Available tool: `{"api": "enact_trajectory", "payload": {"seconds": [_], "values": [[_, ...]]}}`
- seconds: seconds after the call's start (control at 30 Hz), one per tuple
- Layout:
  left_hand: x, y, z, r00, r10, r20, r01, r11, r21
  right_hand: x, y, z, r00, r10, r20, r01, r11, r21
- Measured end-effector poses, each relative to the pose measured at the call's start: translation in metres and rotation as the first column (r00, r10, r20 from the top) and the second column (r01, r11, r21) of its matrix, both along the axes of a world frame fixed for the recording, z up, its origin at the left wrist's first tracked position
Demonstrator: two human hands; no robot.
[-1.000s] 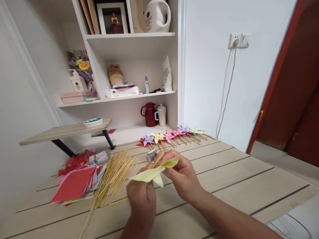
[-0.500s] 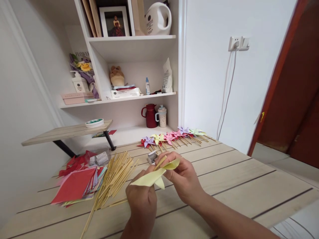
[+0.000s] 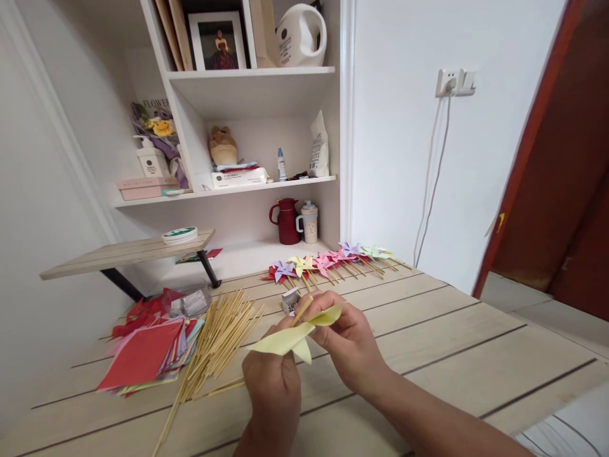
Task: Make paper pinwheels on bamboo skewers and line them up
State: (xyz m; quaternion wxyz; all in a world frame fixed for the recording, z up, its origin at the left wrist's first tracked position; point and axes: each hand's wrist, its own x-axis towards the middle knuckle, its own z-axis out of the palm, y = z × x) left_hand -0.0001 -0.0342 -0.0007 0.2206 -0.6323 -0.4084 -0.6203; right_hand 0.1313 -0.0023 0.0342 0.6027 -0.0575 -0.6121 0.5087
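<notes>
A pale yellow paper pinwheel (image 3: 280, 341) is between my hands above the table. Beside the paper, the end of a thin wooden stick (image 3: 301, 311) slants up. My left hand (image 3: 273, 384) is closed round the stick below the paper, its fingers partly hidden by the pinwheel. My right hand (image 3: 354, 343) pinches the pinwheel at its middle and right blade, thumb toward me. Just behind my hands stands a small open white box (image 3: 290, 301) with small metal pieces in it.
Loose wooden sticks (image 3: 221, 339) lie left of my hands, next to a stack of coloured paper squares (image 3: 143, 355). Pinwheels on sticks (image 3: 323, 263) line the table's back edge. A small raised wooden stand (image 3: 128, 254) is at the back left, shelves behind.
The stick's end has swung a little more upright beside the paper. The pinwheel's left blade has shifted slightly; both hands keep their hold.
</notes>
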Motion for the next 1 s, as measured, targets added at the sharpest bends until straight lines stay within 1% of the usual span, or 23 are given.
{"api": "enact_trajectory", "payload": {"seconds": [0.07,0.23,0.4,0.57,0.63,0.73,1.0], "values": [[-0.002,0.001,-0.001,0.999,0.034,-0.042,-0.032,0.999,0.031,0.000,0.000,0.000,1.000,0.000,0.003,0.000,1.000,-0.004],[-0.005,0.000,-0.003,0.985,0.158,-0.076,-0.146,0.979,0.140,0.000,-0.002,0.000,1.000,-0.008,0.013,0.008,1.000,0.001],[-0.008,-0.008,0.006,0.956,0.218,-0.195,-0.196,0.972,0.127,-0.001,-0.002,-0.001,1.000,-0.004,-0.006,0.004,1.000,0.003],[-0.014,-0.012,0.013,0.913,0.285,-0.291,-0.250,0.957,0.149,-0.001,-0.002,-0.002,1.000,0.001,-0.013,-0.001,1.000,0.001],[-0.016,-0.012,0.015,0.885,0.327,-0.331,-0.279,0.942,0.185,-0.001,-0.002,-0.003,1.000,-0.001,-0.019,0.001,1.000,-0.003],[-0.016,-0.012,0.017,0.863,0.360,-0.355,-0.287,0.927,0.241,-0.001,-0.001,-0.004,1.000,0.011,-0.029,-0.011,1.000,-0.009],[-0.010,-0.013,0.026,0.875,0.346,-0.338,-0.255,0.924,0.285,-0.002,-0.003,-0.006,0.999,0.003,-0.043,-0.005,0.999,-0.047]]}}
